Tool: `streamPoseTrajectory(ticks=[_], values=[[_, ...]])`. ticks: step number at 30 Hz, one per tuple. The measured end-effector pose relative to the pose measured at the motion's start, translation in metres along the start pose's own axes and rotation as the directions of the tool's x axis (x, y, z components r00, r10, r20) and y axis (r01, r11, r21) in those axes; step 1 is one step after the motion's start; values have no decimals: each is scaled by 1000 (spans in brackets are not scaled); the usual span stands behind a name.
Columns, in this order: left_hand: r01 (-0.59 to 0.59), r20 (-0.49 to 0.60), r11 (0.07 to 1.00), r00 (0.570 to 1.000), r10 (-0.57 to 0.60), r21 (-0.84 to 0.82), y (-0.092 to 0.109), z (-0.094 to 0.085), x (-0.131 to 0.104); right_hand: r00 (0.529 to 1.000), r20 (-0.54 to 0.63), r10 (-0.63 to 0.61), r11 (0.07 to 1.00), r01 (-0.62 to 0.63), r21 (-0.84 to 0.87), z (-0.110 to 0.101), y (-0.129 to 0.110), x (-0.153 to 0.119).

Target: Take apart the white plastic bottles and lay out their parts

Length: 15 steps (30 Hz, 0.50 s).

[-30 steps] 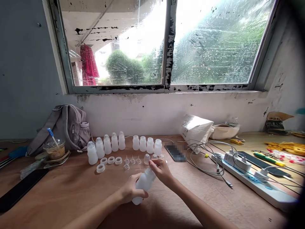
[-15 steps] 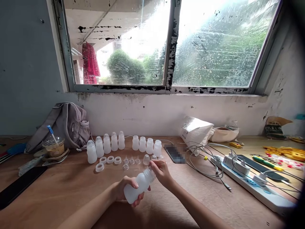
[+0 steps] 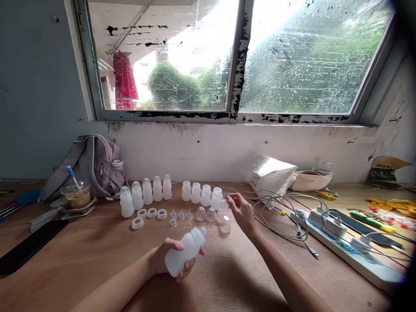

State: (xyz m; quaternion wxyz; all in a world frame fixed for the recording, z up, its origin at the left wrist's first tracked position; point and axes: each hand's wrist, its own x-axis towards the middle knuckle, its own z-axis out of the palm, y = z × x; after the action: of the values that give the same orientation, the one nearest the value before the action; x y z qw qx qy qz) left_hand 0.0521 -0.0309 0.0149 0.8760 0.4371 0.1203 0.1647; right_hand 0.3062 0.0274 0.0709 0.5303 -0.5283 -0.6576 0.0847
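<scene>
My left hand (image 3: 175, 258) is wrapped round a frosted white bottle (image 3: 184, 253), tilted with its ringed neck and clear nipple up to the right. Farther right, my right hand (image 3: 239, 209) pinches a clear cap (image 3: 223, 205) beside the standing bottles. Another clear cap (image 3: 224, 225) lies just below it, with two more caps (image 3: 206, 214) to the left. Clear nipples (image 3: 180, 213) and several white rings (image 3: 151, 212) lie in the middle. Behind stand several capped bottles (image 3: 147, 191) at the left and several open bottles (image 3: 205, 195) to the right.
A grey backpack (image 3: 94, 169), a drink cup (image 3: 76, 196) and a black object (image 3: 30, 247) are at the left. At the right are a white package (image 3: 271, 175), grey cables (image 3: 276, 216), a power strip (image 3: 351, 249) and a dark phone (image 3: 360, 227).
My right hand has left the bottle's neck and moved up and right to the clear caps. The bottle in my left hand has shifted slightly left. The view has shifted a little.
</scene>
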Motion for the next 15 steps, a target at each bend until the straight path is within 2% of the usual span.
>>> streamPoseTrajectory(ticks=[2,4,6,9,15], values=[[-108,-65,991,993,103,-82,1,-2,5,991,124,-39,989,57,-137,5,5,0],[-176,-136,976,978,158,-127,2,-2,9,960,262,-102,956,167,-239,15,10,-3],[-226,-199,964,960,196,-138,4,-1,10,927,349,-137,909,258,-327,24,14,-8],[-264,-267,957,937,226,-118,6,1,9,908,401,-123,858,300,-416,33,18,-14],[-251,-334,967,915,227,-32,5,4,9,878,463,-123,798,365,-480,37,24,-20]])
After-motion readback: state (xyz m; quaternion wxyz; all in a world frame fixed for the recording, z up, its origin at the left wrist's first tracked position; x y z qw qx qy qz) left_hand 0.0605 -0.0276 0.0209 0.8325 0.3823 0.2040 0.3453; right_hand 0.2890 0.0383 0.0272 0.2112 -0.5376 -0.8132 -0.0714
